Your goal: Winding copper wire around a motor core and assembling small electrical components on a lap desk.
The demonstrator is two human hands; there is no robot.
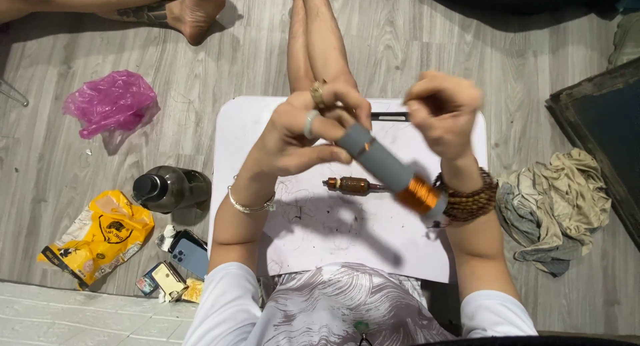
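The left hand (pixel 300 136) gripped the grey motor armature (pixel 390 173) between its fingers while the blurred right hand (pixel 443 113) pinched closed just beyond its upper end, the winding inspection calling next for a steady turn.

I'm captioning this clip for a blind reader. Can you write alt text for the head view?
Seen from above, a seated person's left hand holds a grey rotor with a copper winding over a white board, the right hand at its top. A second rotor lies on the board.
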